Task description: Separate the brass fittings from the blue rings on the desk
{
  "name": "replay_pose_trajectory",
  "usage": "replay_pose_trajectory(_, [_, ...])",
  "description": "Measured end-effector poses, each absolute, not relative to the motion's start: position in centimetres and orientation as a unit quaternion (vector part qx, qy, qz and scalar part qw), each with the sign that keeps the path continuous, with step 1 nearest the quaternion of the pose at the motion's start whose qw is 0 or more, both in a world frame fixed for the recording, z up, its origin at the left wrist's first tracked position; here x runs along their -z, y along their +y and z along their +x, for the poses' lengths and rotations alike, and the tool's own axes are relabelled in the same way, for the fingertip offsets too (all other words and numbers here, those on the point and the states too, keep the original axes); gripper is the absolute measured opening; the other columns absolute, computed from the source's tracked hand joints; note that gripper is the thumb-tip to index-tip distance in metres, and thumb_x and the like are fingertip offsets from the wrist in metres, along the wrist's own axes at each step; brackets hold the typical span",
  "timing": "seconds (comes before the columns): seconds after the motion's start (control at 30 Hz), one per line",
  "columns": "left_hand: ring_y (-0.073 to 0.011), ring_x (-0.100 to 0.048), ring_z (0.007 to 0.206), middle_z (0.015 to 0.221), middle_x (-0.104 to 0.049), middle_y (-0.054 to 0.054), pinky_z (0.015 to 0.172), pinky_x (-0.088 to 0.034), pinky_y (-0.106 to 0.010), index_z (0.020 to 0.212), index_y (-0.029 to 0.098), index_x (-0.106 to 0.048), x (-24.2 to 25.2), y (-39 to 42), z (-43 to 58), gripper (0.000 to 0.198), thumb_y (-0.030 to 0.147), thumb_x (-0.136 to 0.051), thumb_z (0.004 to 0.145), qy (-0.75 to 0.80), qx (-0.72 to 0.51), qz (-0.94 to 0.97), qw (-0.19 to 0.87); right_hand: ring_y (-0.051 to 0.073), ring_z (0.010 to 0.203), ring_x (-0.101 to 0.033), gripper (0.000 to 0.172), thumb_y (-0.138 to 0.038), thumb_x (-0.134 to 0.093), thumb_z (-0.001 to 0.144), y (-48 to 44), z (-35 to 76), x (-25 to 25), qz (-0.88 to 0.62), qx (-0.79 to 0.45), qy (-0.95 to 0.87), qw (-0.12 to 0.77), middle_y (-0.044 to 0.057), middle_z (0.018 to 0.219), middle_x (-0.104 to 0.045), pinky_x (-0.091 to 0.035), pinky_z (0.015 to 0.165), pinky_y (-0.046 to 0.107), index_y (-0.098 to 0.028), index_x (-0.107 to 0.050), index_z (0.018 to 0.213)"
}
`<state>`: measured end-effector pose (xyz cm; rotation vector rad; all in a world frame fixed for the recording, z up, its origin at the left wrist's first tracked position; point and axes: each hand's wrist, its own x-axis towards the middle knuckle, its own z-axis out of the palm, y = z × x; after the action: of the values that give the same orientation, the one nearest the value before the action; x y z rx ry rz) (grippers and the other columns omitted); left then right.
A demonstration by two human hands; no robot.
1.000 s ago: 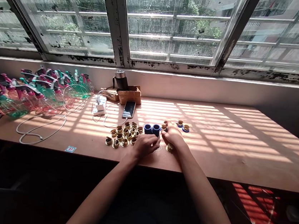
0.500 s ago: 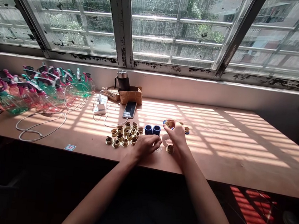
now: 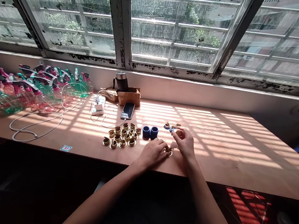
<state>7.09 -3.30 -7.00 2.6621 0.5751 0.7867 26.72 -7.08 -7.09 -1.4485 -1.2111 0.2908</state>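
Near the table's front edge, my left hand (image 3: 155, 151) has its fingers closed on a small gold metal piece (image 3: 169, 151). Farther back and to the right, my right hand (image 3: 185, 143) pinches a gold piece with a blue ring (image 3: 177, 131). Another gold piece on a blue ring (image 3: 167, 125) lies just beyond its fingertips. Two stacks of blue rings, the left stack (image 3: 146, 132) and the right stack (image 3: 154, 132), stand behind my left hand. Several loose gold pieces (image 3: 123, 135) are grouped to the left of the stacks.
A phone (image 3: 127, 111) lies before a cardboard box (image 3: 130, 97) with a dark flask (image 3: 122, 82) beside it. A white power strip (image 3: 98, 106), a looped cable (image 3: 23, 130) and many spray bottles (image 3: 10, 101) occupy the table's left. Windows stand behind.
My left hand has moved right onto the front gold piece. My right hand has shifted right and slightly nearer, leaving a gold piece on a blue ring behind it. The view has shifted slightly.
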Motion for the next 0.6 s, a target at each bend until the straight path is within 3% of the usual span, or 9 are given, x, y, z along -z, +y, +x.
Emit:
replay_pose_trajectory(0.17, [-0.022,-0.066,0.093,0.101,-0.073,-0.007,0.079,-0.053,-0.033,0.098,0.02,-0.068,6.7,-2.9,6.6,0.01,0.029,-0.07,0.096,0.187,-0.305,0.915,0.187,0.023,0.083,-0.072,0.047,-0.053,-0.075,0.083,-6.5,27.3,8.2,-0.614,-0.156,-0.47,0.615,0.007,0.095,-0.074,-0.06,0.078,0.038,-0.021,-0.071,0.117])
replay_pose_trajectory(0.4, [-0.0168,-0.071,0.084,0.095,-0.075,-0.003,0.077,-0.055,-0.028,0.097,0.02,-0.065,4.4,-0.7,4.2,0.005,0.022,-0.069,0.095,0.191,-0.355,0.89,0.212,0.023,0.086,-0.073,0.042,-0.049,-0.078,0.083,-6.8,26.1,7.3,-0.606,-0.179,-0.474,0.613,0.008,0.098,-0.077,-0.06,0.077,0.037,-0.021,-0.072,0.113])
replay_pose_trajectory(0.6, [-0.0165,-0.072,0.085,0.099,-0.074,-0.005,0.078,-0.059,-0.028,0.113,0.02,-0.063,2.8,-0.2,3.0,0.025,0.025,-0.074,0.092,0.192,-0.417,0.872,0.171,0.023,0.087,-0.074,0.039,-0.048,-0.079,0.081,-6.7,26.0,7.1,-0.595,-0.176,-0.471,0.627,0.009,0.103,-0.078,-0.061,0.074,0.036,-0.021,-0.073,0.109])
